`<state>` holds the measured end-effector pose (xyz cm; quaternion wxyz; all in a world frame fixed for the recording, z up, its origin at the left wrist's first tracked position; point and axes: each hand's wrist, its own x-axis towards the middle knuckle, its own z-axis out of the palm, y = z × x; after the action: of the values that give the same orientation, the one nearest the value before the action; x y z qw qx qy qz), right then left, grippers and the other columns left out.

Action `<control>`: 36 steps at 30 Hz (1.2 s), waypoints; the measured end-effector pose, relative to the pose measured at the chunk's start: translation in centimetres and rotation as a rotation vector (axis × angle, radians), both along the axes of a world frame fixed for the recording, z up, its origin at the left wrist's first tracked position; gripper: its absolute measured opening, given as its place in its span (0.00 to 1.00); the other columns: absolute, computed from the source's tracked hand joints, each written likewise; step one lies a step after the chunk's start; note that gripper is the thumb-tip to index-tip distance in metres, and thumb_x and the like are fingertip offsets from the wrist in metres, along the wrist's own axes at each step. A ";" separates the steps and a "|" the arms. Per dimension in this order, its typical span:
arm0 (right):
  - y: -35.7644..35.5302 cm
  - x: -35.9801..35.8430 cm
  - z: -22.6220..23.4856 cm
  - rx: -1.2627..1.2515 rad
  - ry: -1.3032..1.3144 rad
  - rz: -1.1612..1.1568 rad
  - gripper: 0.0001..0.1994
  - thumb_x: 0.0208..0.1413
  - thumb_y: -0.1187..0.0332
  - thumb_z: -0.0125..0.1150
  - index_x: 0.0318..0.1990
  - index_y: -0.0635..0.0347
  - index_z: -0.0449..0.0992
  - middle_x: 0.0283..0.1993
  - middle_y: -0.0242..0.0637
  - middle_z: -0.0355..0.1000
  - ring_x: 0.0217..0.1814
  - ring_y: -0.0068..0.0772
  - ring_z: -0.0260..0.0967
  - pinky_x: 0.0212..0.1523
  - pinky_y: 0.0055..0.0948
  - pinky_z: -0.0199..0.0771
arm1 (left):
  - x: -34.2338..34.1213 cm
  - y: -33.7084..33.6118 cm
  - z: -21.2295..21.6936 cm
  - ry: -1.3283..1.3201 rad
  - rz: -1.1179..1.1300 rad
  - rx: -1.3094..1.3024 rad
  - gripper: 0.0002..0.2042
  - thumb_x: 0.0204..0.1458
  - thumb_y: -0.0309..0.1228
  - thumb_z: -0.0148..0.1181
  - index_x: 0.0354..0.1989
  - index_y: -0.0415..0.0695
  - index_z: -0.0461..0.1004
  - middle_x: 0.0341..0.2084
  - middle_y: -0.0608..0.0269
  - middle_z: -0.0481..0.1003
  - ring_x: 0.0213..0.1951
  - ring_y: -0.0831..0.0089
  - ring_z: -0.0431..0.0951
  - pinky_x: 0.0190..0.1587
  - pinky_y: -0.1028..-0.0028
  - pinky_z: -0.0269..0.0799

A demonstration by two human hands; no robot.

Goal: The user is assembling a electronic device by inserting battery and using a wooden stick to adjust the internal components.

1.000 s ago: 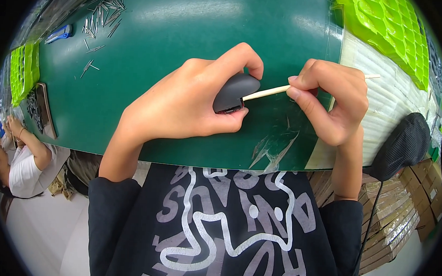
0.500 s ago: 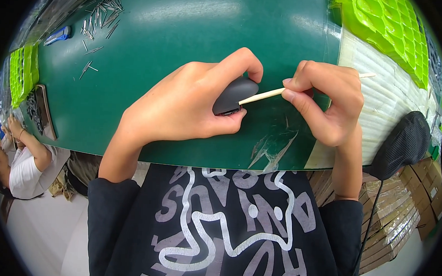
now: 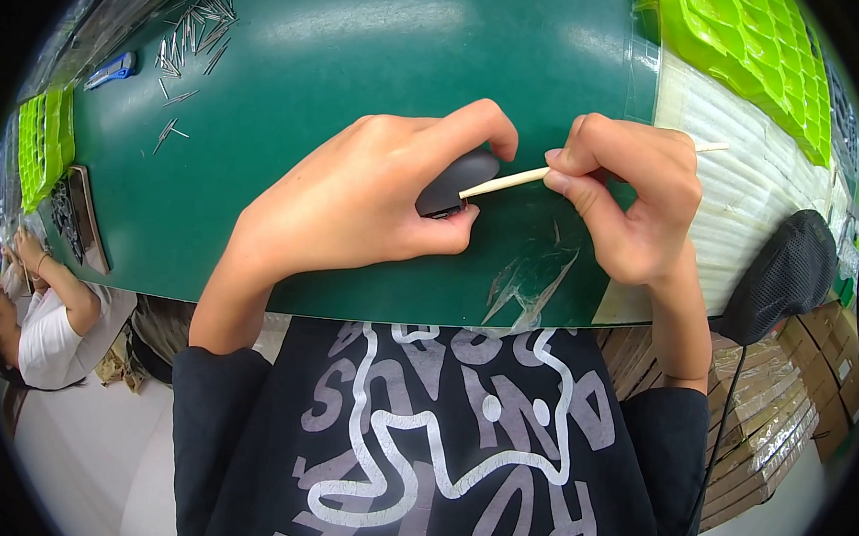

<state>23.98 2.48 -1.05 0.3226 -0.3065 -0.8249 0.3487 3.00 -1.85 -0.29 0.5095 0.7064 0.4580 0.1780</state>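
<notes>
A dark grey rounded plastic case (image 3: 457, 180), shaped like a computer mouse, is gripped in my left hand (image 3: 356, 193). My thumb lies along its near edge, and the index finger curls over its far side; the palm hides the rest. In my right hand (image 3: 634, 191), thumb and fingers pinch a thin pale wooden stick (image 3: 510, 182). The stick's tapered tip meets the right end of the case, close to my left thumb. Its other end sticks out past my right knuckles.
Thin metal pins (image 3: 198, 28) and a blue cutter knife (image 3: 111, 70) lie far left on the green table (image 3: 313, 81). Bright green trays (image 3: 745, 61) stand on both sides. Clear plastic film (image 3: 534, 287) lies near the front edge. A co-worker (image 3: 58, 319) sits at left; cartons are stacked right.
My left index finger has shifted slightly, and the case has tilted a little. The stick's tip has moved slightly left and up along the case's end.
</notes>
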 end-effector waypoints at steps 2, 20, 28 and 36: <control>0.1 0.0 0.0 -0.006 0.012 -0.002 0.08 0.31 0.79 0.56 0.18 0.57 0.64 0.12 0.32 0.61 0.12 0.33 0.58 0.12 0.27 0.50 | -0.1 0.1 0.0 -0.019 0.009 -0.025 0.18 0.37 0.22 0.60 0.40 0.41 0.67 0.30 0.61 0.72 0.29 0.67 0.75 0.34 0.74 0.70; 0.4 0.1 -0.3 0.039 0.006 -0.006 0.08 0.32 0.79 0.58 0.19 0.58 0.65 0.14 0.32 0.63 0.13 0.33 0.60 0.13 0.27 0.54 | -0.5 0.7 -0.5 -0.072 0.019 -0.097 0.18 0.35 0.22 0.61 0.38 0.40 0.67 0.30 0.62 0.70 0.28 0.71 0.74 0.32 0.75 0.71; 0.3 0.0 0.1 0.074 0.006 0.004 0.07 0.34 0.77 0.57 0.19 0.58 0.65 0.15 0.36 0.60 0.14 0.38 0.61 0.14 0.33 0.56 | -0.5 0.8 0.6 -0.068 0.003 -0.124 0.17 0.38 0.23 0.62 0.39 0.41 0.67 0.28 0.59 0.72 0.29 0.68 0.75 0.34 0.74 0.71; 1.0 0.5 0.5 0.103 0.054 -0.036 0.06 0.38 0.76 0.61 0.21 0.58 0.68 0.16 0.33 0.65 0.15 0.34 0.64 0.15 0.31 0.58 | -0.9 0.5 0.6 -0.160 0.039 -0.139 0.20 0.44 0.28 0.61 0.45 0.43 0.62 0.26 0.53 0.73 0.28 0.61 0.75 0.34 0.69 0.69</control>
<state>24.50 3.45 -0.58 0.3663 -0.2948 -0.8271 0.3079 2.06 -1.35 0.30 0.5888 0.6438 0.4407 0.2113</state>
